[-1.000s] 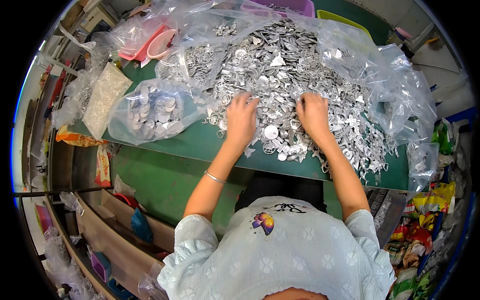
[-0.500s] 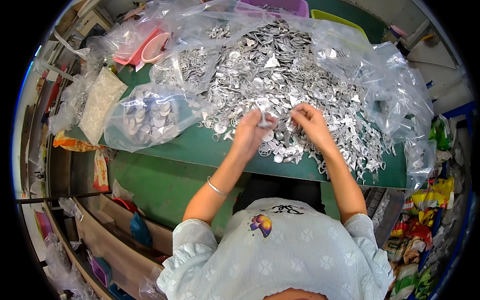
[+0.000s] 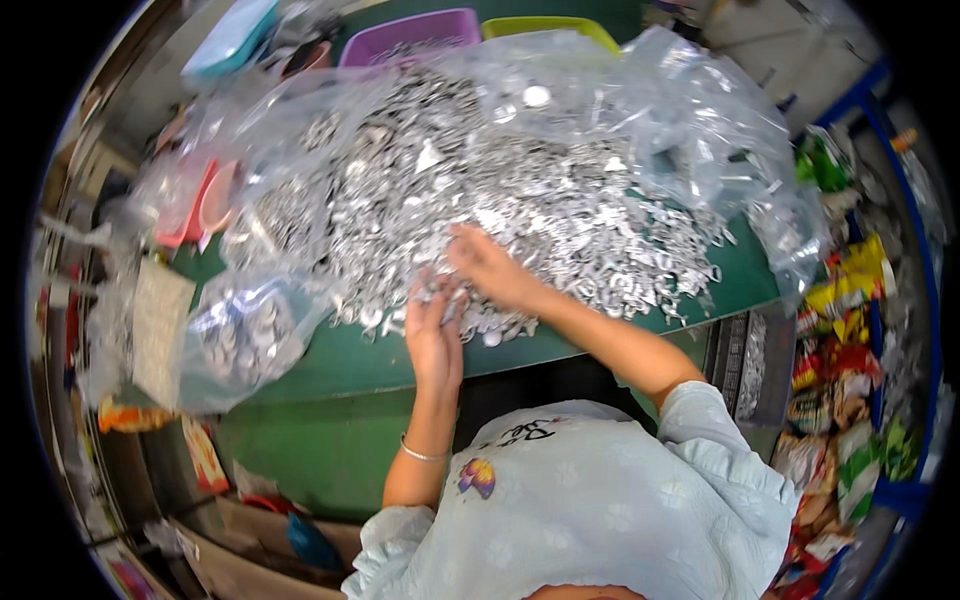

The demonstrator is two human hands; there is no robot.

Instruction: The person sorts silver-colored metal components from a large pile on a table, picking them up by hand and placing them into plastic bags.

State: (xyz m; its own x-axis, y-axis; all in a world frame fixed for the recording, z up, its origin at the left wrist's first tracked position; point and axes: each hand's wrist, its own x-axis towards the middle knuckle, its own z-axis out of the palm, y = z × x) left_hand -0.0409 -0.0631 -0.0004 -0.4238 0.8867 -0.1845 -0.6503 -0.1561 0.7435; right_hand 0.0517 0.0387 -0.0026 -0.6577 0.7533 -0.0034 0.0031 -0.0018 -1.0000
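Observation:
A broad heap of small silver metal pieces (image 3: pixel 560 210), some of them ring-shaped or flat discs, covers the middle of the green table. At the heap's near edge, my left hand (image 3: pixel 433 335) is palm up, its fingers curled round a few of these metal pieces (image 3: pixel 440 291). Just beyond it and to the right, my right hand (image 3: pixel 487 268) reaches in over the heap, fingers drawn together and pointing left. Motion blurs its fingertips, and whatever they may hold cannot be made out.
Clear plastic sheeting (image 3: pixel 640 100) lies along the heap's far side. A bag of round silver discs (image 3: pixel 245 335) rests at the left, near a pink scoop (image 3: pixel 190 215). Purple (image 3: pixel 410 35) and lime-green (image 3: pixel 550 24) bins stand behind. Bright packages (image 3: pixel 850 290) fill the right side.
The view has swung, so the table sits further left and lower. My right hand has moved left, close above my left hand, which has turned palm up with metal pieces in its fingers.

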